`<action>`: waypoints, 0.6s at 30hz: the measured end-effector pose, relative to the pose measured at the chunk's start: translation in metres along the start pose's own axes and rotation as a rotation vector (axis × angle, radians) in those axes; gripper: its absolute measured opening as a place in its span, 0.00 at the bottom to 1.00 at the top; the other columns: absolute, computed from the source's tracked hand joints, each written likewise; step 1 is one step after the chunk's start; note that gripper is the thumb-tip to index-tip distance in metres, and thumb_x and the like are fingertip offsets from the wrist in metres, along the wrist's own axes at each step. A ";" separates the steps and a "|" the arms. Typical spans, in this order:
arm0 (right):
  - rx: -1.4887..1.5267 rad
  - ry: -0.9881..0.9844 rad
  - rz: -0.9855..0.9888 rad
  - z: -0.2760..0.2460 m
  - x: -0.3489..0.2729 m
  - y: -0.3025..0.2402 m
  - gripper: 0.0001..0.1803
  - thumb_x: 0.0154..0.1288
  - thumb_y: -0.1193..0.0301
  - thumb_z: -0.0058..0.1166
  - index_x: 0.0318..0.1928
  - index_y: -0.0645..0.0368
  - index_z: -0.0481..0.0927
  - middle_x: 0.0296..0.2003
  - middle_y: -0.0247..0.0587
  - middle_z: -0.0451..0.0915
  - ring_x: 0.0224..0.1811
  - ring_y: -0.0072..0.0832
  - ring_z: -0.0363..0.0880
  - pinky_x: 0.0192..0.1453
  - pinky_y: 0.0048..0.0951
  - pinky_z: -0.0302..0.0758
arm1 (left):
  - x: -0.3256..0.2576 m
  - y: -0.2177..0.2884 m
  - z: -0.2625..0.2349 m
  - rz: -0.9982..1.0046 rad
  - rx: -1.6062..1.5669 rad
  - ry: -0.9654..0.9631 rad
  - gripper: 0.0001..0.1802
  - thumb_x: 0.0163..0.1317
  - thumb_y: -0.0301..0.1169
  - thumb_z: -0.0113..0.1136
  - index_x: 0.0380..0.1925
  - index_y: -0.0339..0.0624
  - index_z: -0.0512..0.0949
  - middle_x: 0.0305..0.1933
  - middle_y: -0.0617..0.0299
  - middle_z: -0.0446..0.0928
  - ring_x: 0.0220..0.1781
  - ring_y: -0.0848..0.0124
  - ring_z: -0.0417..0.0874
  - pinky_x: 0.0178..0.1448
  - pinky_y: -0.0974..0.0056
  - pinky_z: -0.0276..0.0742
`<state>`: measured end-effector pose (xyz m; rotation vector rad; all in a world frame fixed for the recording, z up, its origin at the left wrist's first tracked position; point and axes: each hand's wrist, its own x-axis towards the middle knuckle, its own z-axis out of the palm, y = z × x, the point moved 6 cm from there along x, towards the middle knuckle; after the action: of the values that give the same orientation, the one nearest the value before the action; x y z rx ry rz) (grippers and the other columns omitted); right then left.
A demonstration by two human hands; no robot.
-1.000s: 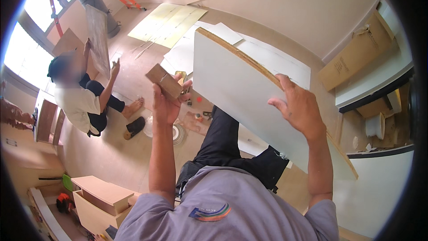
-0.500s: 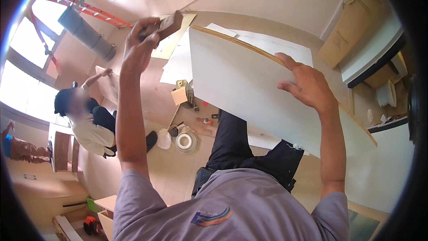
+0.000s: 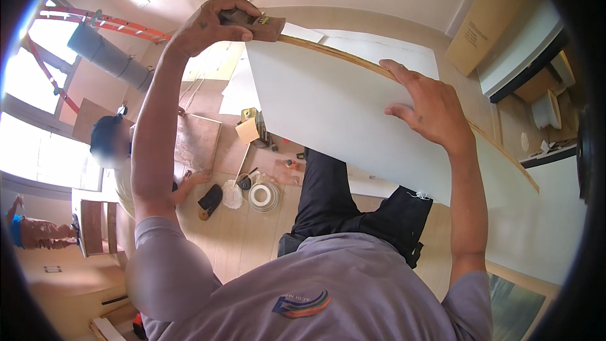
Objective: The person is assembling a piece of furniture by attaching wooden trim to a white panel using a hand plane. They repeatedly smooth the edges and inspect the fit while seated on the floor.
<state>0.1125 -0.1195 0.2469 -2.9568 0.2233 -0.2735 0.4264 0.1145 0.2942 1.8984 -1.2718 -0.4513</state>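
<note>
A large white panel (image 3: pixel 341 101) with a bare wood-coloured edge (image 3: pixel 341 55) stands tilted in front of me, above my dark trousers. My left hand (image 3: pixel 218 25) is closed around a brown block (image 3: pixel 270 28), which has a small label on it. The block meets the panel's edge at its far left end. Farther right along that edge, my right hand (image 3: pixel 435 110) grips the panel, with fingers over the edge and the thumb on the white face. Whatever lies directly behind the panel is hidden.
At the left a co-worker (image 3: pixel 110 142) crouches near a brown board (image 3: pixel 197 142), partly behind my left arm. A yellow tool (image 3: pixel 250 117), a cable roll (image 3: pixel 263 196) and a dark shoe (image 3: pixel 210 202) are on the floor. An orange ladder (image 3: pixel 113 20) and cardboard box (image 3: pixel 489 16) stand farther off.
My left hand has brought the brown block from above and left of the panel onto its edge. The panel has shifted slightly left. The co-worker has leaned lower, hands moving toward the floor.
</note>
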 end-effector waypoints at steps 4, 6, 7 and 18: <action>-0.007 -0.126 0.076 0.001 0.006 -0.002 0.53 0.59 0.57 0.74 0.83 0.35 0.59 0.61 0.51 0.84 0.56 0.49 0.86 0.59 0.44 0.83 | 0.002 -0.005 0.005 0.072 -0.005 0.029 0.26 0.54 0.32 0.83 0.53 0.40 0.86 0.48 0.61 0.87 0.52 0.72 0.85 0.61 0.64 0.81; -0.014 -0.138 0.105 0.002 0.010 -0.004 0.58 0.58 0.58 0.75 0.84 0.36 0.53 0.61 0.52 0.84 0.55 0.49 0.87 0.59 0.43 0.83 | 0.001 0.001 0.010 0.092 -0.032 0.019 0.26 0.54 0.32 0.83 0.53 0.40 0.86 0.48 0.60 0.87 0.52 0.72 0.85 0.61 0.63 0.81; -0.020 -0.144 0.116 0.001 0.011 -0.005 0.60 0.58 0.59 0.76 0.85 0.36 0.51 0.61 0.52 0.84 0.54 0.49 0.87 0.59 0.42 0.83 | 0.003 0.007 0.016 0.100 -0.059 0.008 0.26 0.54 0.32 0.83 0.53 0.40 0.86 0.48 0.60 0.87 0.52 0.71 0.85 0.61 0.63 0.81; 0.069 -0.061 0.172 -0.004 0.004 0.003 0.61 0.58 0.53 0.76 0.85 0.43 0.52 0.64 0.52 0.81 0.58 0.50 0.84 0.65 0.46 0.80 | -0.002 0.020 -0.001 0.127 -0.201 0.013 0.36 0.51 0.37 0.82 0.60 0.36 0.81 0.54 0.56 0.84 0.56 0.68 0.84 0.64 0.64 0.80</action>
<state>0.1147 -0.1235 0.2514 -2.8501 0.4475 -0.1646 0.4143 0.1135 0.3100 1.6414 -1.2798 -0.4802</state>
